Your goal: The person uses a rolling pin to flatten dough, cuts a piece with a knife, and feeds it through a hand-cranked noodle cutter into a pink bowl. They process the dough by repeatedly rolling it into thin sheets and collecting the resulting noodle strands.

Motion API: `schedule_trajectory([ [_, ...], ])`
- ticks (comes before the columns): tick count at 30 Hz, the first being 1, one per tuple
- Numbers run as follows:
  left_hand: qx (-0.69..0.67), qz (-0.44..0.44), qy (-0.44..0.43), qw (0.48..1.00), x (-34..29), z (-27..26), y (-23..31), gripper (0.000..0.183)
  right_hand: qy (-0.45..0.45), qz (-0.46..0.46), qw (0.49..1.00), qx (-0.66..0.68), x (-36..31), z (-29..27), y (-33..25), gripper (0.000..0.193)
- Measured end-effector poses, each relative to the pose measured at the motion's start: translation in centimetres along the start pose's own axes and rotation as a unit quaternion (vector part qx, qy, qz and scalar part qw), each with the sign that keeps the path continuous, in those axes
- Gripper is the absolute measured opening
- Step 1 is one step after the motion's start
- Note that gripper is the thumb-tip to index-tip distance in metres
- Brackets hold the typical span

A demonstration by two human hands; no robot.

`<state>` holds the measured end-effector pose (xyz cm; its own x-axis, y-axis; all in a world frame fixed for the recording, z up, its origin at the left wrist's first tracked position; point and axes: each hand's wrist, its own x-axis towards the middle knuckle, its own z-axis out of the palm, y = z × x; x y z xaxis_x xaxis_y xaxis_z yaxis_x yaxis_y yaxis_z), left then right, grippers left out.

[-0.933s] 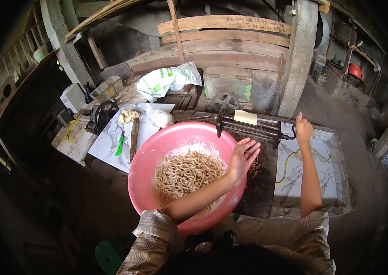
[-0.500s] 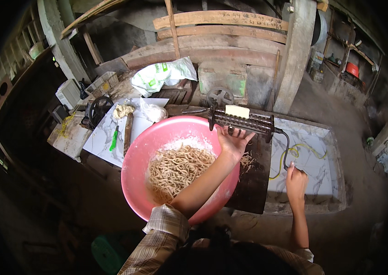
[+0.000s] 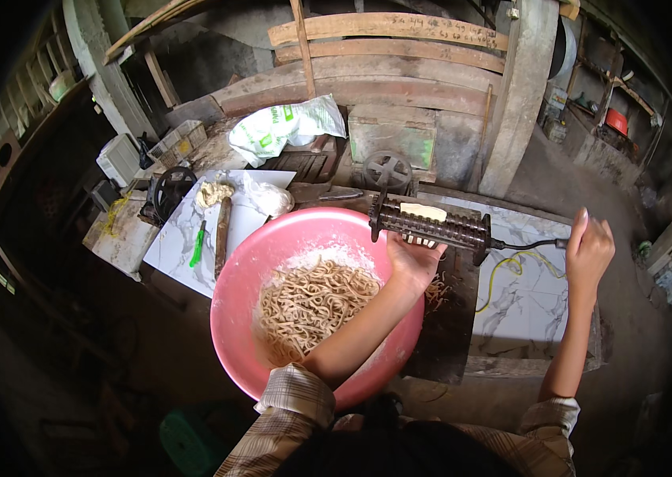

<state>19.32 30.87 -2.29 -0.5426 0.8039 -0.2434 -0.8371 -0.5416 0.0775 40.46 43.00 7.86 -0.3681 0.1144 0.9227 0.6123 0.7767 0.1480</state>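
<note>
A dark metal pasta cutter (image 3: pixel 431 225) with ridged rollers stands just beyond a pink basin (image 3: pixel 228 298). A pale dough sheet (image 3: pixel 423 211) sits in its top, with only a low edge showing. My left hand (image 3: pixel 411 266) is palm up beneath the rollers, fingers stretched out and partly hidden; pale cut strips (image 3: pixel 419 239) show above them. My right hand (image 3: pixel 590 250) is closed around the handle of the hand crank (image 3: pixel 534 244), at the cutter's right. Floured noodles (image 3: pixel 316 306) lie heaped in the basin, under my left forearm.
To the left, a marbled board (image 3: pixel 169 238) carries a dough lump (image 3: pixel 213 193), a green-handled knife (image 3: pixel 198 245), a wooden stick (image 3: pixel 223 234) and a clear plastic bag (image 3: pixel 267 195). A white sack (image 3: pixel 284 127) lies behind. A yellow cord (image 3: pixel 495 282) crosses the marbled surface at right.
My right hand has swung the crank up and outward to the right. The dough sheet has sunk lower into the rollers, and strips now show below them at my left hand.
</note>
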Motion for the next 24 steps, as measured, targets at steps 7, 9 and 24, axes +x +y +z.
schedule_trajectory([
  [7, 0.016, 0.024, 0.019, 0.999, 0.6, 0.4, 0.1, 0.038, -0.074, 0.158, 0.984, 0.036, 1.7, 9.2, 3.3, 0.046],
  [9, 0.014, 0.024, 0.007, 1.0, 1.3, -0.4, 0.0, 0.037, -0.119, 0.197, 0.972, 0.039, 0.8, 11.7, 3.9, 0.051],
  [24, 0.016, 0.012, 0.056, 0.998, 1.8, -1.2, 0.2, 0.031, -0.275, 0.193, 0.941, 0.024, -19.5, 10.3, -2.3, 0.04],
])
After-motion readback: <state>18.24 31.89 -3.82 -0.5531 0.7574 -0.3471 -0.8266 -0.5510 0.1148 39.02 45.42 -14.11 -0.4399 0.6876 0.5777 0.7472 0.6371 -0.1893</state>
